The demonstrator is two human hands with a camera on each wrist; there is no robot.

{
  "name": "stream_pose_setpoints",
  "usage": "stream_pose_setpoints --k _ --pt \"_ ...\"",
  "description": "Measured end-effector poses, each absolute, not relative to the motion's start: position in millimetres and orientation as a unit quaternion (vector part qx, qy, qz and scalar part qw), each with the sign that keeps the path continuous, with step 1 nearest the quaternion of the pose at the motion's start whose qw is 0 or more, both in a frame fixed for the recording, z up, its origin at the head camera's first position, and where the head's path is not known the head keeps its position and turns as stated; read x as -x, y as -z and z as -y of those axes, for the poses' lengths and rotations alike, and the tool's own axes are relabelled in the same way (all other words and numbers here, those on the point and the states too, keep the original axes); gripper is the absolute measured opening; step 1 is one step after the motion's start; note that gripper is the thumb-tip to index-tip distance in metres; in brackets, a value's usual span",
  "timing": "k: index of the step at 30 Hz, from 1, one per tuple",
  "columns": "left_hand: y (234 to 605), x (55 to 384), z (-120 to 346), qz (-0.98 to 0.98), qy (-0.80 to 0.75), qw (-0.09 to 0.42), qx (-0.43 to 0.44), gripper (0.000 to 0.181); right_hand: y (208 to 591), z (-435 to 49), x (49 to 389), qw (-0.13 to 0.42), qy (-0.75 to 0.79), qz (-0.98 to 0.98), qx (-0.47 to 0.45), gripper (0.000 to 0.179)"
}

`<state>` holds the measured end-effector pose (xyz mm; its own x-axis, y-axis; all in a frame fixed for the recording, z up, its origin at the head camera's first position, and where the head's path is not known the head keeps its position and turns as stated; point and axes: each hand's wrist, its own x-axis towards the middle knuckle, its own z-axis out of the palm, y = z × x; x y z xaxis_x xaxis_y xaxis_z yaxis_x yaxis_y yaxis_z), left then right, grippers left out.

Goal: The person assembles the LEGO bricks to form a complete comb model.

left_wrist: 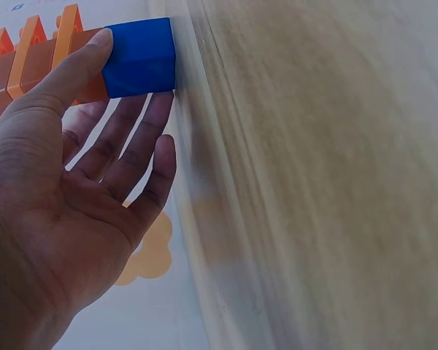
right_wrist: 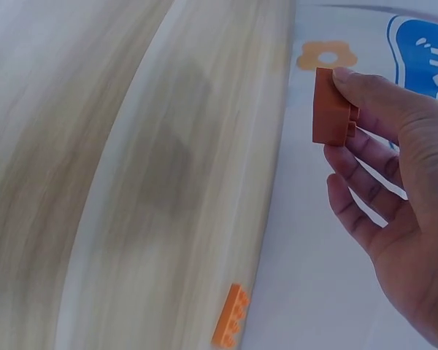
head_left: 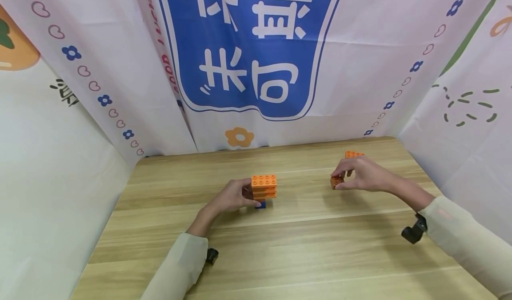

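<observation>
My left hand [head_left: 233, 195] grips the lower part of an upright stack of toy building bricks [head_left: 264, 181]. At the stack's base is a blue brick [left_wrist: 140, 60]; above it, smaller brown-orange bricks alternate with wider bright orange ones. In the left wrist view the thumb presses near where the blue brick meets the orange one above. My right hand [head_left: 365, 175] pinches a small brown-orange brick [right_wrist: 331, 109] between thumb and fingers, its studs facing the palm in the right wrist view. Another bright orange brick [head_left: 354, 154] lies on the table just beyond the right hand.
The wooden table [head_left: 296, 251] reaches back to a printed cloth [head_left: 352, 86] hanging behind it, with more cloth at the left and right sides. A black wrist camera [head_left: 414, 230] sits under the right sleeve, another [head_left: 212, 256] by the left sleeve.
</observation>
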<state>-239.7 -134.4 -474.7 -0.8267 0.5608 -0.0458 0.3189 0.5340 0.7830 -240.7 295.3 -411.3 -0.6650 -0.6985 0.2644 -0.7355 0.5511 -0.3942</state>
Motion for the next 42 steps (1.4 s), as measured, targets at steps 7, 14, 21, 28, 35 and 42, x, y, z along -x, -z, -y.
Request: stream_pose_setpoints --k 7,14,21,28,35,42 --pt "475 239 135 -0.861 -0.418 0.149 -0.250 0.048 403 -280 239 0.034 -0.243 0.869 -0.430 0.025" --pt "475 239 134 -0.865 -0.414 0.151 -0.240 0.048 398 -266 238 0.037 -0.254 0.858 -0.444 0.025" --pt "476 239 134 -0.866 -0.413 0.149 -0.239 0.048 392 -250 239 0.031 -0.274 0.845 -0.459 0.027" --pt "475 239 133 -0.864 -0.414 0.150 -0.243 0.049 384 -233 239 0.014 -0.279 0.845 -0.457 0.027" --pt "475 240 134 -0.860 -0.419 0.151 -0.247 0.050 377 -214 238 0.029 -0.281 0.844 -0.455 0.027" --pt "477 240 133 -0.860 -0.421 0.152 -0.245 0.049 371 -196 237 0.039 -0.288 0.837 -0.465 0.029"
